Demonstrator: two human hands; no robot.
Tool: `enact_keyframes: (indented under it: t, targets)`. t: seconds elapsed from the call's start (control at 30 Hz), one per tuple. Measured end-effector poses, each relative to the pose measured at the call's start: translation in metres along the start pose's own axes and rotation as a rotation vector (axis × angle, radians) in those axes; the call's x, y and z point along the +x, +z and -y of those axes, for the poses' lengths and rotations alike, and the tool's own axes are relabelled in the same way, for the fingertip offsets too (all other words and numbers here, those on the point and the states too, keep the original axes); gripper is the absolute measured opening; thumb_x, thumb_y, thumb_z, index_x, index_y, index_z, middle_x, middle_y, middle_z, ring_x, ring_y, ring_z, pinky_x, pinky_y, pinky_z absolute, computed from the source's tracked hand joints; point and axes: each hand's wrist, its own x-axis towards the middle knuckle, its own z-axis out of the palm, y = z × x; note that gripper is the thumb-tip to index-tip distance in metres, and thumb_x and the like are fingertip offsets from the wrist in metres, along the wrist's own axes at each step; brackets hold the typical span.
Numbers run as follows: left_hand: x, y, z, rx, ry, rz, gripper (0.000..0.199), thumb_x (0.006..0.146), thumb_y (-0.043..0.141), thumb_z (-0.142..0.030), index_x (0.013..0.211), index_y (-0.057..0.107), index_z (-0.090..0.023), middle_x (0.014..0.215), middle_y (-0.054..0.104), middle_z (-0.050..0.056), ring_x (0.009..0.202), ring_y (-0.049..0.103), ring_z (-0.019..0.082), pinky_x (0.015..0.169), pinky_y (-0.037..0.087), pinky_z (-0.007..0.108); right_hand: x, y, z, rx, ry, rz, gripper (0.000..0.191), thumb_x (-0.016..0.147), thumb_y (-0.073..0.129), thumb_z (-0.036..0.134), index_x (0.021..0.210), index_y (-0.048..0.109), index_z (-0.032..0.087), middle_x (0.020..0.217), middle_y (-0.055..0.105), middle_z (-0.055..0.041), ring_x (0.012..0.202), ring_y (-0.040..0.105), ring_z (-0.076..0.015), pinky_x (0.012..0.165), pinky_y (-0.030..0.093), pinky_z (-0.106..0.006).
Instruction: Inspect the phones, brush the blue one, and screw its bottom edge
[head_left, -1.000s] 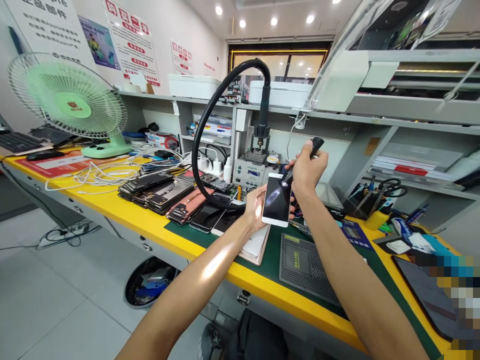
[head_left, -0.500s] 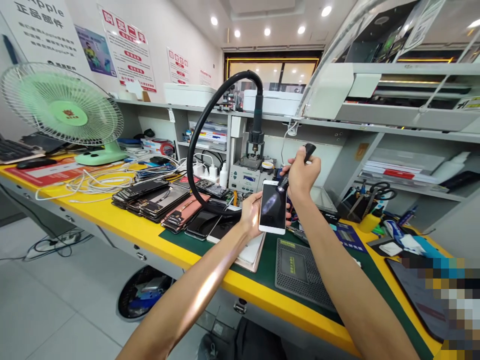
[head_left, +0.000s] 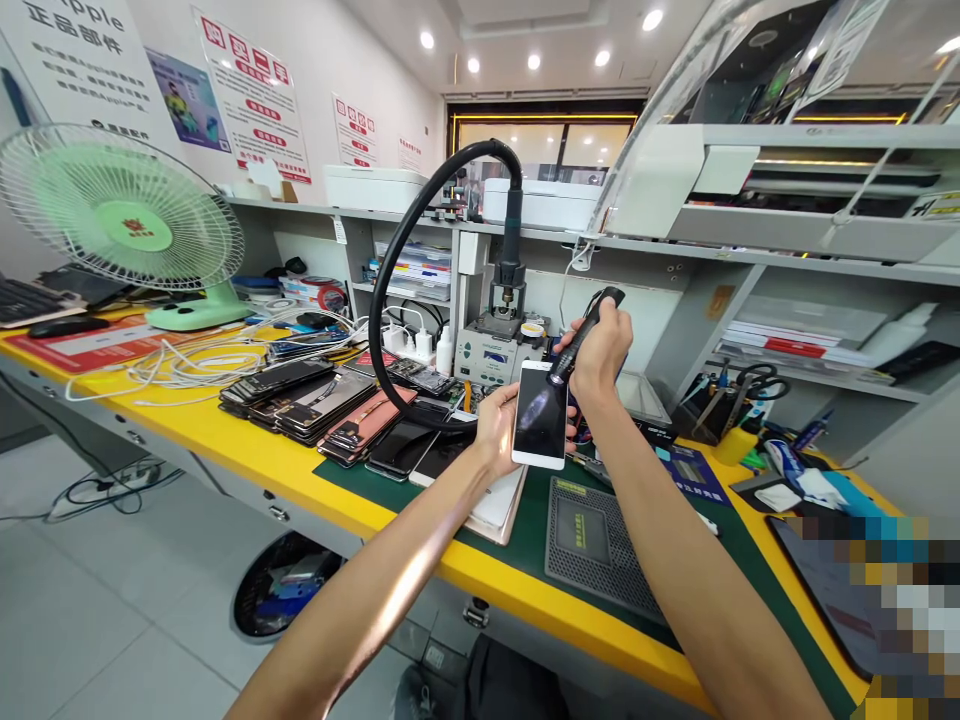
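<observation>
A white-framed smartphone (head_left: 539, 415) with a dark screen is held upright over the bench by my left hand (head_left: 495, 430), whose fingers show at both of its sides. My right hand (head_left: 602, 350) is closed round a black flashlight (head_left: 576, 352). The flashlight's head points down at the upper right of the screen, and a pale patch of light shows on the glass. Whether its head touches the phone, I cannot tell. Beneath and left of the phone lies a white tablet-like device (head_left: 495, 505) on the green mat (head_left: 525, 543).
Several stacks of phone screens (head_left: 307, 400) lie left of my hands. Behind them rises a grey repair station (head_left: 491, 355) with a looping black hose (head_left: 382, 280). A perforated black pad (head_left: 600, 545) lies under my right forearm. A green fan (head_left: 135, 225) stands far left.
The flashlight has tilted, so more of its barrel shows, and my right hand has turned with it. The phone stays in my left hand; the whole view has shifted slightly.
</observation>
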Motion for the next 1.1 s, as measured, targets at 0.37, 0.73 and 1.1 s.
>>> enact_keyframes:
  t: [0.37,0.73,1.1]
  targets:
    - [-0.0029,0.0063,-0.0017,-0.002,-0.01,-0.049,0.045,0.09,0.049,-0.042,0.109,0.067,-0.006,0.094,0.074,0.022,0.086,0.073,0.037,0.079,0.058,0.055,-0.0007,-0.0013,0.0043,-0.063,-0.056,0.054,0.02,0.096,0.048,0.042,0.088,0.041,0.024,0.061,0.052,0.0097,0.038,0.054,-0.0098,0.036,0.048,-0.02]
    - [-0.0021,0.003,-0.0021,0.001,0.015,-0.068,0.043,0.09,0.048,-0.041,0.108,0.068,-0.007,0.093,0.074,0.021,0.085,0.073,0.036,0.082,0.056,0.057,0.0044,0.0003,-0.0017,-0.072,-0.106,0.028,0.022,0.096,0.048,0.042,0.087,0.039,0.025,0.058,0.049,0.0108,0.036,0.052,-0.0094,0.034,0.043,-0.018]
    - [-0.0026,0.0028,-0.0021,-0.005,-0.012,-0.001,0.048,0.091,0.044,-0.044,0.107,0.07,-0.006,0.094,0.073,0.022,0.088,0.072,0.036,0.084,0.055,0.056,0.0038,-0.001,-0.003,-0.106,-0.12,-0.009,0.032,0.094,0.051,0.052,0.086,0.037,0.025,0.06,0.049,0.0098,0.037,0.054,-0.0106,0.031,0.042,-0.019]
